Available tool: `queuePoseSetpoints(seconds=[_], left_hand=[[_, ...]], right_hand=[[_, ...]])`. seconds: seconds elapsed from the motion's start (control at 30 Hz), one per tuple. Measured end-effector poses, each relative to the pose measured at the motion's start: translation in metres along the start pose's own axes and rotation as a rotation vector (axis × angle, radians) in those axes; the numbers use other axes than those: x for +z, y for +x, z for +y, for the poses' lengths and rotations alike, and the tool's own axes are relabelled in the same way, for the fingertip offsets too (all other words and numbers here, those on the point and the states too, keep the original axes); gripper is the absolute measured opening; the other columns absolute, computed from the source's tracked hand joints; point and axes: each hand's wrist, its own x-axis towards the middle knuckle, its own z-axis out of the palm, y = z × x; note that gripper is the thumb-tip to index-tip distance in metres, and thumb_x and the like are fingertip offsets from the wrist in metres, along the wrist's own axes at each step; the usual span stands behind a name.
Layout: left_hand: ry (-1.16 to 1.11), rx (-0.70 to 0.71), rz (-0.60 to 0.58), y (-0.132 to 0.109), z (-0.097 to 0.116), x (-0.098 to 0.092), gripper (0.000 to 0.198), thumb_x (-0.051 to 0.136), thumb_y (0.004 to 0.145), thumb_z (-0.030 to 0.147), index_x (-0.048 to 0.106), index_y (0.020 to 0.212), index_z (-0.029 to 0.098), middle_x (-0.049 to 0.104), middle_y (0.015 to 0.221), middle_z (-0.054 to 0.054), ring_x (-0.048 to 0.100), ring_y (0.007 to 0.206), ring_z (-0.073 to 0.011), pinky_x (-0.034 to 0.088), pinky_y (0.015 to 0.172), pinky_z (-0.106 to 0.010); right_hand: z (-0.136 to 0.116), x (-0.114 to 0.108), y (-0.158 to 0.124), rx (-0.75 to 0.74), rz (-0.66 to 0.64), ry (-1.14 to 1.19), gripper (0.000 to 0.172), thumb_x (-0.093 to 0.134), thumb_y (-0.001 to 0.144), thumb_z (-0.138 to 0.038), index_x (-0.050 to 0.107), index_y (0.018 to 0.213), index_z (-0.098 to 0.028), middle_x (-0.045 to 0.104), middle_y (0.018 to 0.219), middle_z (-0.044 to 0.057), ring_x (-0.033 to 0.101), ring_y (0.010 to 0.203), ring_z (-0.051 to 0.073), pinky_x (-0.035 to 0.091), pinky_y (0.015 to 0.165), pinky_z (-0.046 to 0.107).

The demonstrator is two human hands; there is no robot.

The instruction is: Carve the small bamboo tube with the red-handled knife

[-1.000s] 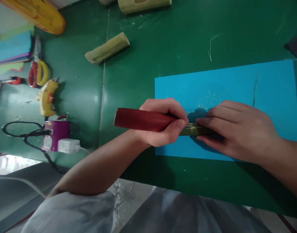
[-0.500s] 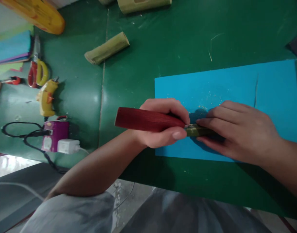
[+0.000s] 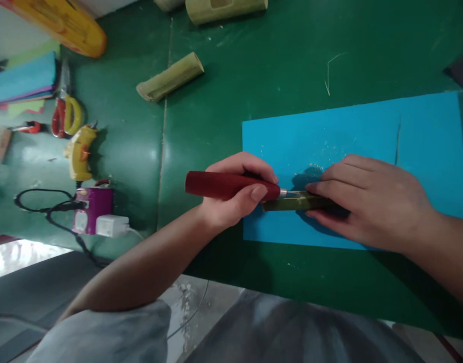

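Observation:
My left hand (image 3: 237, 194) is closed around the red handle of a carving knife (image 3: 226, 185). Its thin metal blade lies along the top of a narrow green piece of bamboo (image 3: 288, 203). My right hand (image 3: 371, 201) grips the bamboo's right end, fingers over the far side and thumb on the near side, hiding that end. Underneath is a sheet of blue paper (image 3: 428, 151), with small pale shavings scattered beyond the bamboo.
To the left lie scissors (image 3: 73, 116), a yellow glue gun (image 3: 81, 154) and a purple power socket (image 3: 99, 209) with a white plug and black cord. A cut bamboo tube (image 3: 171, 78) lies farther back, another bamboo piece (image 3: 231, 10) at the top edge.
My left hand has shifted its hold back on the knife, baring the metal tip and the bamboo's left end. The right hand stays nearly in place; the view has moved slightly.

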Motion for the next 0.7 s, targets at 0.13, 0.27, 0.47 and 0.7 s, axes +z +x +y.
queuePoseSetpoints(seconds=[0.13, 0.27, 0.47, 0.7], left_hand=[[-0.063, -0.138, -0.013, -0.001, 0.008, 0.004, 0.033, 0.077, 0.109, 0.058, 0.086, 0.108, 0.026, 0.078, 0.076, 0.000, 0.063, 0.045, -0.0101, 0.046, 0.041, -0.021], [-0.104, -0.115, 0.015, 0.002, 0.016, 0.008, 0.033, 0.074, 0.111, 0.056, 0.085, 0.103, 0.026, 0.073, 0.066, 0.002, 0.058, 0.039, -0.0085, 0.041, 0.038, -0.020], [-0.014, -0.061, 0.041, -0.002, 0.012, 0.008, 0.036, 0.075, 0.110, 0.062, 0.085, 0.107, 0.027, 0.077, 0.076, 0.000, 0.063, 0.045, -0.0094, 0.043, 0.040, -0.021], [-0.031, -0.054, 0.042, -0.001, 0.012, 0.008, 0.036, 0.078, 0.109, 0.061, 0.086, 0.107, 0.026, 0.080, 0.078, 0.000, 0.063, 0.046, -0.0083, 0.042, 0.040, -0.021]], right_hand=[[-0.001, 0.000, 0.001, -0.001, -0.003, -0.006, 0.035, 0.059, 0.119, -0.040, 0.082, 0.100, -0.021, 0.082, 0.097, 0.009, 0.069, 0.087, 0.026, 0.048, 0.073, 0.039], [0.000, -0.001, 0.000, 0.000, 0.002, 0.005, 0.032, 0.062, 0.118, -0.039, 0.082, 0.102, -0.020, 0.082, 0.098, 0.009, 0.069, 0.087, 0.026, 0.048, 0.073, 0.039], [-0.001, -0.002, 0.001, -0.004, 0.011, 0.014, 0.031, 0.063, 0.117, -0.037, 0.082, 0.100, -0.019, 0.081, 0.097, 0.010, 0.069, 0.086, 0.027, 0.049, 0.072, 0.041], [0.000, 0.000, 0.001, 0.004, 0.008, 0.019, 0.031, 0.064, 0.117, -0.037, 0.082, 0.099, -0.020, 0.081, 0.096, 0.010, 0.068, 0.086, 0.027, 0.047, 0.071, 0.040]])
